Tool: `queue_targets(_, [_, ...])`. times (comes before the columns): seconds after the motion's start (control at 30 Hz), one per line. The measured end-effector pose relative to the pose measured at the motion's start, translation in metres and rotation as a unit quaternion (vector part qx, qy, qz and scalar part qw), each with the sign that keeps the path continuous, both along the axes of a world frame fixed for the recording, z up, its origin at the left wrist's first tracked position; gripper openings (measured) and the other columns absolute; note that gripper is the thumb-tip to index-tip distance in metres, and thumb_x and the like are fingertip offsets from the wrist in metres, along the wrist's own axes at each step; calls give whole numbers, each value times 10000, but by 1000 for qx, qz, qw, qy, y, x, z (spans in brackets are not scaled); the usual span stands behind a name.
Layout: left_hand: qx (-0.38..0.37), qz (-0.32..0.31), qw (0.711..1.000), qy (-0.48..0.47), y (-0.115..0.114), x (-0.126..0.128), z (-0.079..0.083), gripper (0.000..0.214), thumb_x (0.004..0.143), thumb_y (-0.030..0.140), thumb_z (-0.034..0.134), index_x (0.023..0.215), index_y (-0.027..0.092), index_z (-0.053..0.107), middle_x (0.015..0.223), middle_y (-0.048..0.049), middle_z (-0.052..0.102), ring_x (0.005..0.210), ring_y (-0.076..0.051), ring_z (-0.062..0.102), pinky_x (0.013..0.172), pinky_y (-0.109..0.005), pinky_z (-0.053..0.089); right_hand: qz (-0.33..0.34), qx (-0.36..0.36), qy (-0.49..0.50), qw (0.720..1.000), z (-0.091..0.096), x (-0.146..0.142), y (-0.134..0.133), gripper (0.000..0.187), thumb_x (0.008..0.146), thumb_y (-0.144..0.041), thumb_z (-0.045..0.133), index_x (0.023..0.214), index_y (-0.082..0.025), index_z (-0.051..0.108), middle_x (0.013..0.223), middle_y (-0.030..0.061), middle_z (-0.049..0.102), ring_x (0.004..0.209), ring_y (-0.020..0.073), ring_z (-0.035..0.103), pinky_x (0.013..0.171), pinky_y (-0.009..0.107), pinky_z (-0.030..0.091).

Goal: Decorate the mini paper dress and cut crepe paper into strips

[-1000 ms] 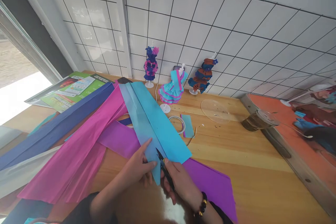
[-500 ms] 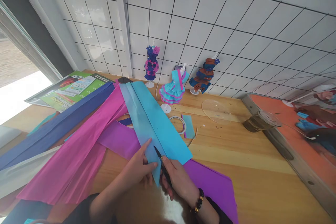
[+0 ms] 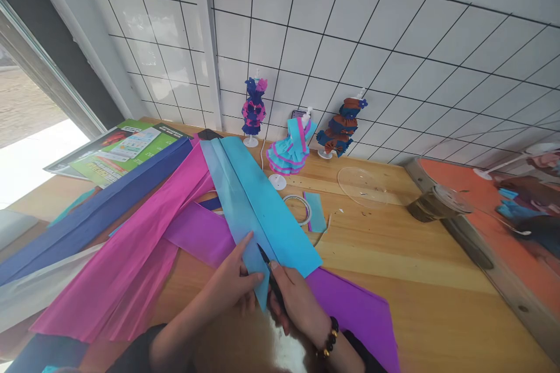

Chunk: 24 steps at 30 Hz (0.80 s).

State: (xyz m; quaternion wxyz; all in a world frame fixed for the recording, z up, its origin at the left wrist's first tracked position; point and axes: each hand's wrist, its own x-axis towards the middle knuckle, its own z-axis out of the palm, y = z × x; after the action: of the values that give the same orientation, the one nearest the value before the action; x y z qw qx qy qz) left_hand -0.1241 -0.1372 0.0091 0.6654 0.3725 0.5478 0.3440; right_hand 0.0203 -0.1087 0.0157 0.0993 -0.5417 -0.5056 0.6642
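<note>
A long light-blue sheet of crepe paper (image 3: 273, 210) runs from the back of the table toward me, with a fold line along it. Its near left edge is pinched in my left hand (image 3: 238, 277), thumb and index finger on top and the other fingers underneath. My right hand (image 3: 295, 297) grips black scissors (image 3: 263, 255), whose pointed blade lies over the blue paper close to my left fingertips. The scissors' handles are mostly hidden by my fingers. Purple crepe paper (image 3: 354, 315) lies beneath the blue sheet, to the right of my right hand.
Pink crepe paper (image 3: 126, 245) and dark-blue crepe paper (image 3: 87, 215) spread over the left side. Small dress forms in paper dresses, including a blue ruffled dress (image 3: 289, 151), stand along the tiled wall. A tape roll (image 3: 308, 211) and a lidded cup (image 3: 433, 203) are to the right.
The view has shifted very slightly. Both hands, the scissors and the blue paper keep practically the same positions.
</note>
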Motion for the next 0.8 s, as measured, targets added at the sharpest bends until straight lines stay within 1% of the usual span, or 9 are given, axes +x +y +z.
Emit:
queue_targets(0.23, [-1, 2, 1000, 4, 0, 1, -1, 897, 796, 274, 544, 1406, 160, -103, 405, 44, 584, 318, -151, 531, 313, -177, 379, 19, 24, -15, 999, 1, -1, 0, 617, 921, -432, 225, 372, -191, 369, 248, -56, 317, 187, 47, 308, 258, 174, 228])
queue_targets(0.37, [2, 3, 1000, -4, 0, 2, 1, 916, 790, 284, 554, 1405, 151, -111, 394, 55, 568, 319, -152, 530, 321, -184, 382, 22, 17, -29, 999, 0, -1, 0, 622, 926, -417, 216, 365, -193, 366, 249, -53, 319, 186, 57, 321, 253, 187, 211])
queue_targets(0.5, [3, 4, 1000, 0, 0, 2, 2, 920, 789, 284, 557, 1407, 152, -111, 387, 57, 563, 319, -151, 527, 320, -178, 369, 29, 27, -26, 999, 0, -1, 0, 635, 919, -455, 214, 351, -201, 341, 233, -51, 306, 192, 55, 316, 282, 187, 249])
queue_targets(0.63, [5, -1, 1000, 0, -1, 0, -2, 918, 795, 286, 556, 1406, 169, -119, 417, 44, 588, 326, -152, 537, 327, -186, 386, 33, 34, -22, 999, 1, -1, 0, 639, 908, -493, 217, 348, -209, 332, 226, -51, 299, 194, 60, 310, 290, 197, 253])
queue_targets(0.8, [9, -2, 1000, -2, -2, 0, -6, 901, 804, 286, 547, 1406, 180, -114, 416, 44, 585, 324, -152, 534, 332, -203, 413, 34, 43, -22, 998, 0, -1, 0, 627, 915, -476, 218, 357, -211, 327, 218, -61, 279, 201, 60, 302, 337, 200, 306])
